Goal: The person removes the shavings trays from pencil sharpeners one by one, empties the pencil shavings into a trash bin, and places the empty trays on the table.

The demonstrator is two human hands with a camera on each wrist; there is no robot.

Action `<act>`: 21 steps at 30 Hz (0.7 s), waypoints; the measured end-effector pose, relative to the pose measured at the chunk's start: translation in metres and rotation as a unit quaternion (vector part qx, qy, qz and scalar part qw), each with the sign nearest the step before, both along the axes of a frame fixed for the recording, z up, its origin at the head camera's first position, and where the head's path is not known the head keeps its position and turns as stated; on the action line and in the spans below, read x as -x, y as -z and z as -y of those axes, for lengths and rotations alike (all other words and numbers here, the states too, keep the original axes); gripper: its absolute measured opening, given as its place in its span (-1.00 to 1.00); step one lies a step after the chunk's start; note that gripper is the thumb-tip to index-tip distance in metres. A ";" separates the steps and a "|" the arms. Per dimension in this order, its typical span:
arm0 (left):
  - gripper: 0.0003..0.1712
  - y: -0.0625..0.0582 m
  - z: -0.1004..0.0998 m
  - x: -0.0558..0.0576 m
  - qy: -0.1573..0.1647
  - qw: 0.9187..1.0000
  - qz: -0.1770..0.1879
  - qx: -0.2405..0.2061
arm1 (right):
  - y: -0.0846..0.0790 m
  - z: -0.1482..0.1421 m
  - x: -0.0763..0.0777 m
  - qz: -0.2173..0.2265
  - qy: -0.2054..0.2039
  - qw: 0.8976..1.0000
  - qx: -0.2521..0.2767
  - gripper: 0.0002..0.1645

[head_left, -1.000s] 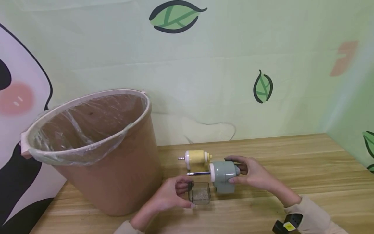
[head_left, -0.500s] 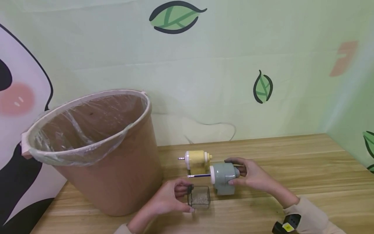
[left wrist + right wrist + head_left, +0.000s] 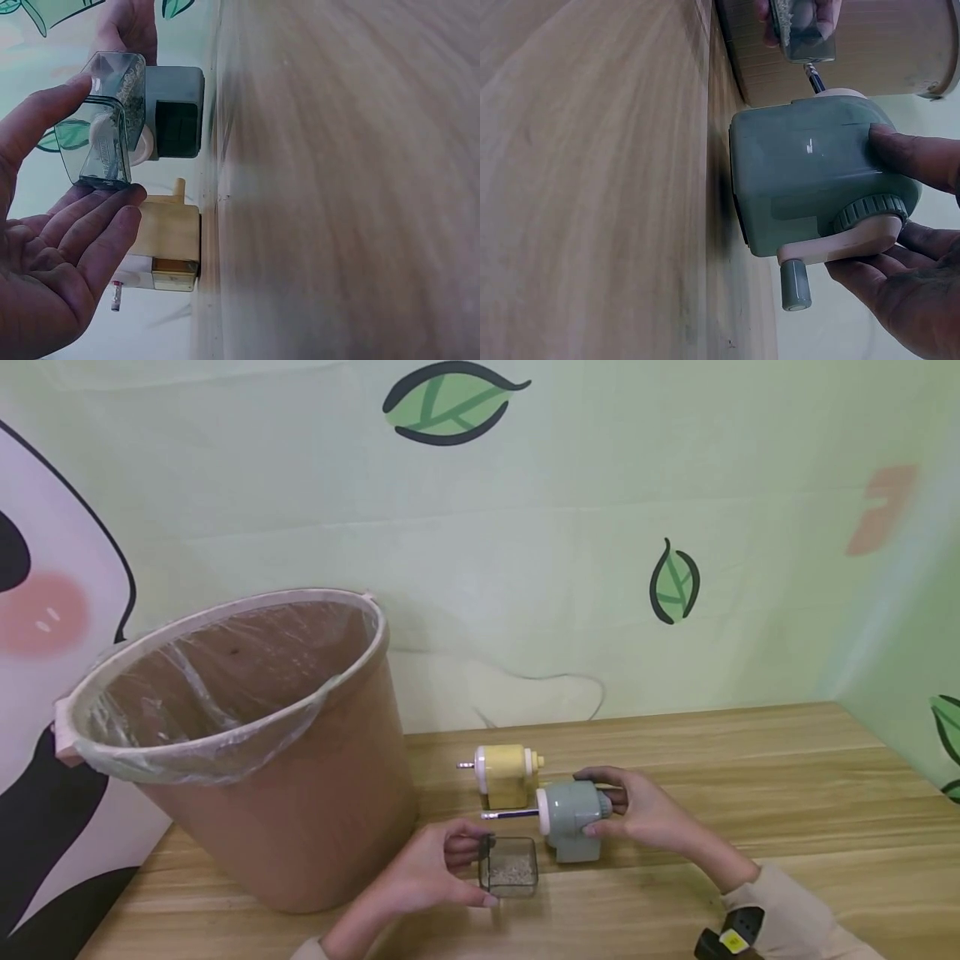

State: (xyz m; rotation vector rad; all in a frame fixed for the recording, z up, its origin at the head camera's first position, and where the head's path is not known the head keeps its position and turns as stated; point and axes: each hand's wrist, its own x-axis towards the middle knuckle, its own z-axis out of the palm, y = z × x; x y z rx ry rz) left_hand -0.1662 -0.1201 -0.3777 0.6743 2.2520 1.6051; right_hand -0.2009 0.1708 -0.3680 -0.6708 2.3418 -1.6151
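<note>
1. Left hand (image 3: 435, 870): grip clamped, thumb against fingers, on a transparent shavings drawer (image 3: 512, 870), lower centre of the head view.
2. Right hand (image 3: 647, 810): grip clamped on a grey-green crank pencil sharpener (image 3: 572, 810), right of centre; a pencil (image 3: 513, 814) protrudes leftward.
3. On the bench (image 3: 750, 777): yellow pencil sharpener (image 3: 506, 768), near centre.
4. Plastic-lined bin (image 3: 352, 810), left of frame.

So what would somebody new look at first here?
Probably the big brown bin with its plastic liner, on the left. Next, near the middle, the grey-green sharpener in the right hand, a pencil sticking out, and the see-through box of bits in the left hand. The yellow sharpener stands behind the grey-green one.
</note>
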 end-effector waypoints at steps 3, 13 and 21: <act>-0.25 -0.001 0.000 -0.001 -0.003 1.000 0.001 0.000 | 0.001 0.000 0.001 -0.001 -0.001 1.000 -0.001 -0.14; -0.27 -0.005 0.000 -0.003 0.002 1.000 0.003 -0.020 | 0.006 0.000 0.002 0.004 -0.005 1.000 0.005 -0.15; -0.27 -0.007 0.002 -0.005 -0.006 1.000 -0.003 -0.011 | 0.006 0.000 0.002 0.003 -0.002 1.000 0.005 -0.14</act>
